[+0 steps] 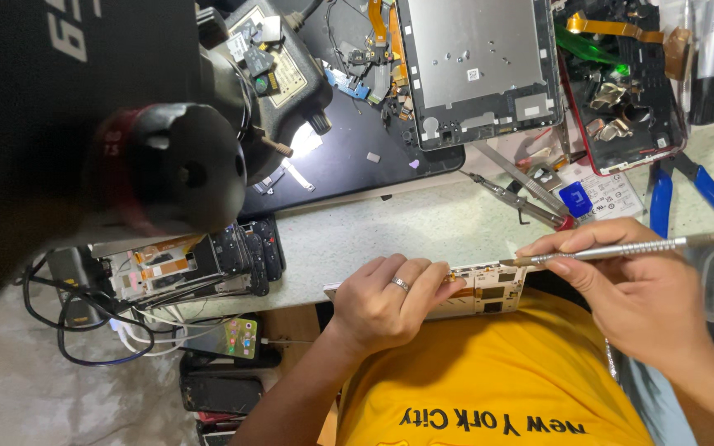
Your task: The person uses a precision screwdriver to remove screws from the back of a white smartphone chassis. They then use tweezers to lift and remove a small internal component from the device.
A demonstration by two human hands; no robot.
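My left hand (390,299) was closed over the near end of an opened phone body (481,289), fingers curled across its top face and pressing it down at the table (423,227) edge, just in front of my yellow shirt (489,380). My right hand (621,289) pinched a slim metal tool (621,249) between thumb and fingertips, like a pen, its tip lying at the far corner of the phone, just beyond my left fingers.

The phone looked light, thin and stiff, with its gold and white insides bare, so I judged it fragile: best held by the outer frame and edges, not by the exposed parts or the orange flex strips. The smooth frame seemed likely to slide on the table unless pinned. The tool looked rigid and slippery, safest gripped low near the tip.

Beyond my right hand lay tweezers (522,198) and blue-handled pliers (704,194). Further out sat a stripped tablet shell (477,58) on a dark mat (349,157). Past my left hand stood a microscope (175,165) and a stack of phone parts (200,264).
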